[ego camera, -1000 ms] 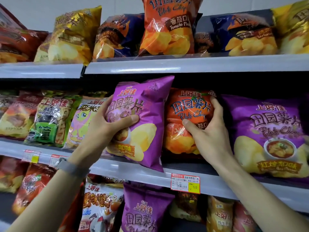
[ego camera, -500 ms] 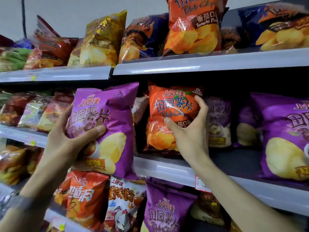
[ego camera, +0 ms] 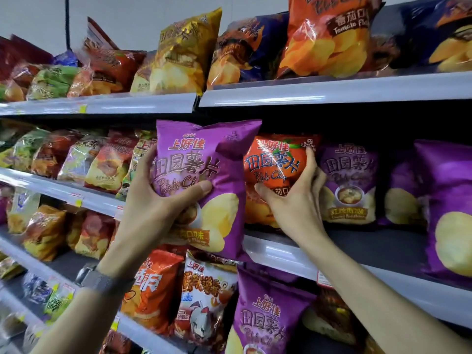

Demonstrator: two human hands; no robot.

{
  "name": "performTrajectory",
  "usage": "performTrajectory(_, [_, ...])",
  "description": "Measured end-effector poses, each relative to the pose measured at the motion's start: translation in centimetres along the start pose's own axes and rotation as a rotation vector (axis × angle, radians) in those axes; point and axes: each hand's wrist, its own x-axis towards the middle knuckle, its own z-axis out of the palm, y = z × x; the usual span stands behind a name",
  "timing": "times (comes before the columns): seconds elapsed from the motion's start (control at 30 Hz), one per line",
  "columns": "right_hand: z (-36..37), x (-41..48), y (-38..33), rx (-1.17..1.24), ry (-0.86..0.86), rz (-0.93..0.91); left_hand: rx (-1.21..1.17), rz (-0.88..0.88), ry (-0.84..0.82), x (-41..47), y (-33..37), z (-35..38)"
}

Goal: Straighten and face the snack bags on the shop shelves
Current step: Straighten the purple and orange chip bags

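Observation:
My left hand [ego camera: 163, 200] grips a large purple potato chip bag [ego camera: 219, 159], held upright in front of the middle shelf [ego camera: 286, 254], thumb across its front. My right hand [ego camera: 293, 198] grips an orange tomato chip bag [ego camera: 273, 164] that stands on that shelf just right of the purple one, fingers round its right edge and thumb on its front. Behind and to the right stands a smaller purple bag [ego camera: 350, 185], set back on the shelf. Another big purple bag [ego camera: 449, 205] sits at the far right front.
The top shelf [ego camera: 332, 90] carries yellow, blue and orange chip bags. Mixed snack bags [ego camera: 102, 162] fill the middle shelf to the left. Below, an orange bag [ego camera: 153, 292], a white bag [ego camera: 204, 297] and a purple bag [ego camera: 265, 318] stand on the lower shelf.
The view has swung left and up. My left hand has raised the purple bag and brought it upright next to the orange bag, which my right hand still holds on the shelf.

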Motion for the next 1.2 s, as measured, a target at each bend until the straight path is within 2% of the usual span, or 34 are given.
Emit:
performTrajectory(0.13, [-2.1, -0.6, 0.7, 0.082, -0.013, 0.018, 0.0, 0.041, -0.042, -0.7, 1.5, 2.2])
performTrajectory(0.23, [-5.3, -1.4, 0.3, 0.322, 0.076, 0.071, -0.035, 0.051, -0.13, -1.1, 2.6, 4.2])
performTrajectory(0.3, [-8.1, -3.0, -0.4, 0.446, 0.123, 0.044, -0.089, 0.047, -0.224, -1.5, 3.3, 6.0])
performTrajectory(0.4, [-11.7, -6.0, -0.9, 0.489, -0.041, -0.024, -0.136, 0.023, -0.383, -2.2, 3.8, 9.4])
performTrajectory(0.5, [-13.7, -6.2, -0.7, 0.485, -0.158, 0.061, -0.106, 0.028, -0.458, -2.3, 3.9, 12.9])
performTrajectory(0.6, [-15.7, -4.4, -0.1, 0.341, -0.114, 0.129, -0.109, 0.054, -0.458, -1.6, 3.6, 16.3])
performTrajectory(0.73, [-17.3, -3.1, 0.7, 0.036, -0.04, 0.189, -0.159, 0.102, -0.401, -0.7, 3.1, 19.8])
performTrajectory(0.8, [-17.6, -3.3, 0.9, -0.032, 0.0, 0.17, -0.159, 0.123, -0.347, -0.5, 2.9, 21.1])
performTrajectory(0.93, [-17.1, -4.0, 2.1, -0.258, -0.024, 0.108, -0.121, 0.109, -0.286, -0.8, 1.9, 23.2])
performTrajectory(1.0, [-16.6, -4.1, 2.3, -0.357, -0.034, 0.092, -0.102, 0.102, -0.296, -1.1, 1.1, 23.9])
performTrajectory(1.2, [-16.3, -4.4, 3.9, -0.366, -0.125, 0.171, 0.064, 0.094, -0.451, -2.2, -0.7, 22.9])
